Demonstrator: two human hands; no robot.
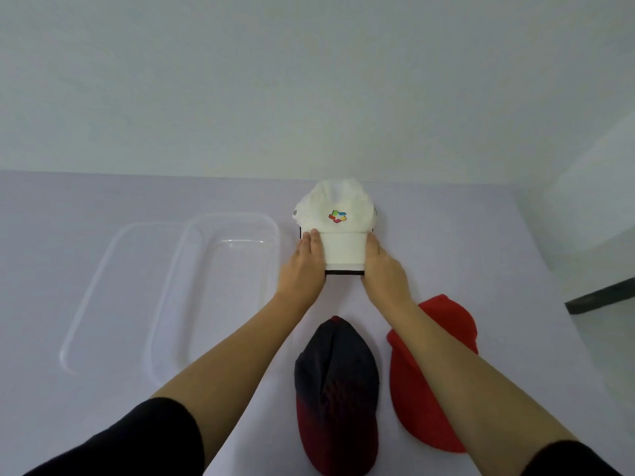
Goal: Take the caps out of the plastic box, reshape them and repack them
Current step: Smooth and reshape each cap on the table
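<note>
A white cap [338, 214] with a colourful logo sits on the table's far side, its brim toward me. My left hand [304, 266] and my right hand [381, 266] hold the two sides of the brim and curve it between them. Closer to me lie a dark navy cap with a dark red brim [336, 389] and a red cap [429, 383], which my right forearm partly hides. The clear plastic box [213, 286] stands to the left of the white cap with nothing inside it.
The box's clear lid [99, 293] lies flat just left of the box. A pale wall rises behind the table. A dark ledge [601, 297] shows at the right edge, past the table's right side.
</note>
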